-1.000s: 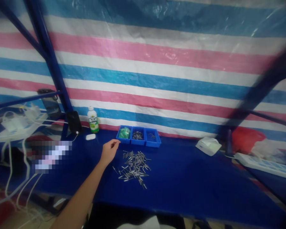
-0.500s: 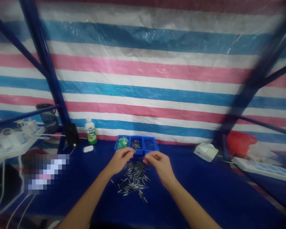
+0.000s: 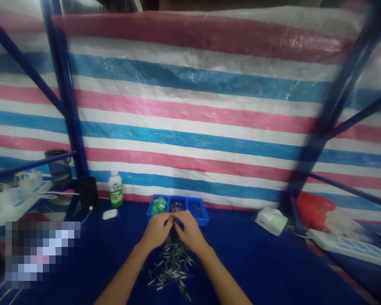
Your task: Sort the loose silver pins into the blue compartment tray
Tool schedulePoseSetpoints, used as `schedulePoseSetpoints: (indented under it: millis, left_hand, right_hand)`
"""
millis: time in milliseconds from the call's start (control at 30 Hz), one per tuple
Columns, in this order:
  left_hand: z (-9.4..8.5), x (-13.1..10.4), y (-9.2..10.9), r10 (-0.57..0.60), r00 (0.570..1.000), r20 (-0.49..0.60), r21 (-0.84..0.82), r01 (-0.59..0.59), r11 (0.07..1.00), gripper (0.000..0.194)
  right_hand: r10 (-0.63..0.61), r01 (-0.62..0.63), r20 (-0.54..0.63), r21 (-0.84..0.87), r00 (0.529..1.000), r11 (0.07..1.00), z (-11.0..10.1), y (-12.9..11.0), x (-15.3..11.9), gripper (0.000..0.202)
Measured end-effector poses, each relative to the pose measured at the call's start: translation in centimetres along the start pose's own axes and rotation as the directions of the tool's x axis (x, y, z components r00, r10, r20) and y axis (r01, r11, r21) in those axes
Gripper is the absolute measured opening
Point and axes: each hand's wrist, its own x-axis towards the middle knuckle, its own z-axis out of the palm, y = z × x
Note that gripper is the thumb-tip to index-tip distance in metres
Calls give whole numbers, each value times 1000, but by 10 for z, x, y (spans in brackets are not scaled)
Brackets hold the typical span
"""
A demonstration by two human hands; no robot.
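Note:
My left hand (image 3: 158, 229) and my right hand (image 3: 188, 230) meet fingertip to fingertip, just in front of the blue bins. Both have their fingers closed; whatever they pinch is too small and hidden to name. Below them a heap of short, thin metal pins (image 3: 173, 267) lies spread on the blue tabletop. The left blue bin holds green pieces (image 3: 158, 205). In the middle bin are small dark metal parts (image 3: 177, 206), partly covered by my fingers. A few thin bent wire pieces (image 3: 196, 208) lie in the right bin (image 3: 203, 215).
A white bottle with a green label (image 3: 116, 189) stands at the back left, by a small white case (image 3: 109, 214) and a black device (image 3: 88, 192). To the right is a tissue pack (image 3: 271, 221). Power strips (image 3: 352, 248) and blue frame posts flank the table.
My hands were apart above the pins, the right one holding a small dark thin piece. They have come together at the fingertips. The camera view has tilted upward.

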Motion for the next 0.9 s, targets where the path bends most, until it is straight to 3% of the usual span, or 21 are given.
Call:
schedulePoseSetpoints:
  millis: [100,200,267,367,433,500,633,767,833,900]
  left_hand:
    - [0,-7,-5,31,999,21,14,-31,999,32]
    - [-7,-13,-8,12,1000,-15,31,-12,999,35]
    - [-14,-14,-12,-19,998,-68,40,22,999,37]
    - [-21,-14,-24,-62,990,-128,74,72,995,39]
    - [-23,-14,-34,-95,983,-158,82,109,991,41]
    - [-23,-14,-43,-128,975,-180,80,144,986,41]
    - [-20,-15,-51,-157,974,-162,97,174,980,41]
    - [-21,-16,-50,-191,971,-143,101,206,973,40]
    - [-22,-17,-49,-207,969,-135,101,222,970,39]
    - [-24,-19,-50,-220,972,-78,91,227,970,36]
  right_hand:
    - [22,-21,-15,51,1000,998,7,2,-5,30]
    - [220,-177,-118,301,968,937,10,7,-8,24]
    - [424,-289,-131,552,896,782,8,12,-9,24]
    - [645,-337,-58,814,762,472,2,18,-9,33]
    - [717,-336,-3,882,697,331,0,21,-11,37]
    - [741,-348,50,903,669,253,-1,26,-13,33]
    - [770,-469,143,856,622,219,3,34,-16,45]
    - [809,-548,161,806,565,222,5,33,-17,41]
    - [813,-562,143,788,565,252,6,31,-18,47]
    - [791,-599,111,718,601,355,9,28,-20,49]
